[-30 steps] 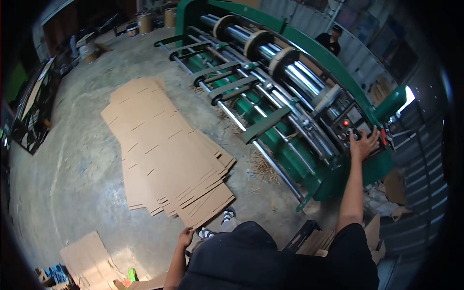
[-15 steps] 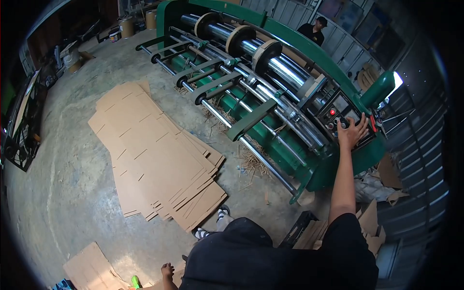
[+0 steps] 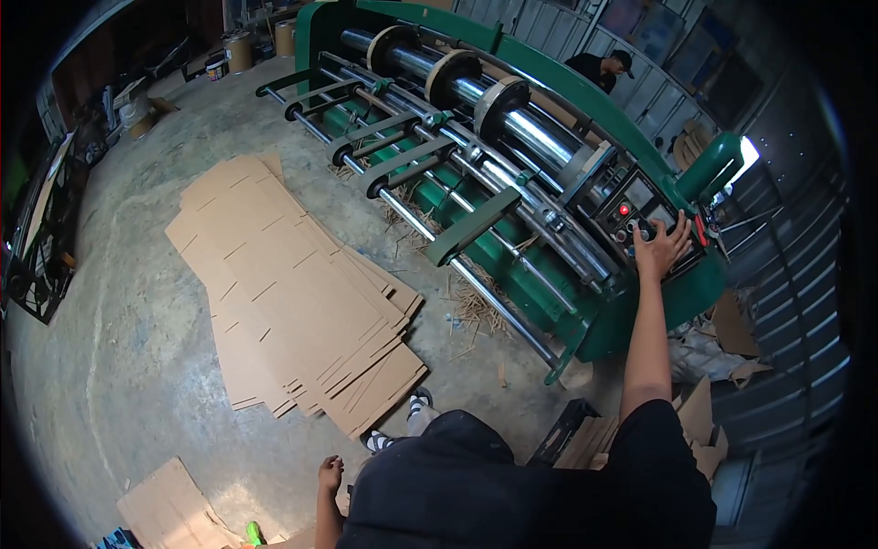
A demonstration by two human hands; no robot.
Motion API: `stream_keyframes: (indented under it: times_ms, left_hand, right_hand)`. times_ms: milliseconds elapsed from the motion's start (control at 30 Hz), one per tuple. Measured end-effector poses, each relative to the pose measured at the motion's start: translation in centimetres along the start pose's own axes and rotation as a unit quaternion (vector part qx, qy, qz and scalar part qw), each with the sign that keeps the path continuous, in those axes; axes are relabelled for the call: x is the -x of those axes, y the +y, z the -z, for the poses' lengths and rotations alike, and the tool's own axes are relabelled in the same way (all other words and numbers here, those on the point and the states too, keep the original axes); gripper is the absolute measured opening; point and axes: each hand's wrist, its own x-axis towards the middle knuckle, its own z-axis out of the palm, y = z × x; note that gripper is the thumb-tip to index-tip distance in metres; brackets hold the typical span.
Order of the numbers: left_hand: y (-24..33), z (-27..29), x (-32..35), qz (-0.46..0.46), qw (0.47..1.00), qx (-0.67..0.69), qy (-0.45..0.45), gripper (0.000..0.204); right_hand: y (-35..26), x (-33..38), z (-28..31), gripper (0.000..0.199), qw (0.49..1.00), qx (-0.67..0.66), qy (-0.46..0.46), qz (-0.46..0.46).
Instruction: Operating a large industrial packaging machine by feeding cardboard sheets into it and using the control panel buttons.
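Observation:
My right hand (image 3: 662, 251) reaches up to the control panel (image 3: 631, 194) at the right end of a green machine (image 3: 604, 331). Its fingers are spread over the panel, with the thumb side beside a dark knob next to a lit red lamp (image 3: 625, 209); the exact contact is hidden. Low beside my body hangs my left hand (image 3: 331, 473), its fingers loosely bent and slightly apart, with nothing visible in it. A stack of slotted brown cardboard sheets (image 3: 283, 284) lies on the floor left of the machine, by my feet.
Steel rollers (image 3: 549, 130) and belted arms (image 3: 476, 224) run along the machine. Cardboard scraps (image 3: 480, 302) litter the floor beneath. Behind it stands a person in a dark cap (image 3: 599, 68). A loose cardboard sheet (image 3: 174, 503) lies lower left; a dark crate (image 3: 562, 430) stands near my right side.
My left hand has risen and moved slightly right. My right hand stays at the panel, shifted slightly left. The person behind the machine has bent the head down and turned right.

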Motion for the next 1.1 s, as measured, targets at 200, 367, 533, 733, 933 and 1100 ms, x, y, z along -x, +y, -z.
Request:
stream_keyframes:
  times_ms: [200, 367, 533, 733, 933, 1100]
  left_hand:
    - [-1.5, 2.0, 1.2, 0.035, 0.999, -0.001, 0.032, 0.029]
    - [-2.6, 3.0, 3.4, 0.137, 0.989, 0.039, 0.042, 0.029]
    - [-2.4, 1.6, 3.5, 0.149, 0.987, 0.059, 0.03, 0.031]
    - [-0.4, -3.2, 1.9, 0.162, 0.985, -0.02, -0.054, 0.034]
    - [-12.1, -10.3, -3.1, 0.167, 0.95, -0.1, -0.245, 0.065]
    - [-6.8, -17.1, -0.4, 0.22, 0.928, -0.283, -0.101, 0.096]
  right_hand:
    - [0.2, 0.0, 0.0, 0.032, 1.0, -0.004, -0.004, 0.006]
    - [0.4, 0.2, 0.2, 0.033, 1.0, 0.011, -0.014, 0.007]
    - [-0.1, 0.1, 0.2, 0.034, 1.0, 0.018, -0.009, 0.015]
    - [-0.4, 0.4, -0.3, 0.035, 0.999, 0.042, -0.008, 0.025]
    - [-2.4, 0.9, -2.9, 0.037, 0.996, 0.063, 0.016, 0.059]
    - [0.0, 1.3, -3.5, 0.038, 0.988, 0.099, 0.071, 0.097]
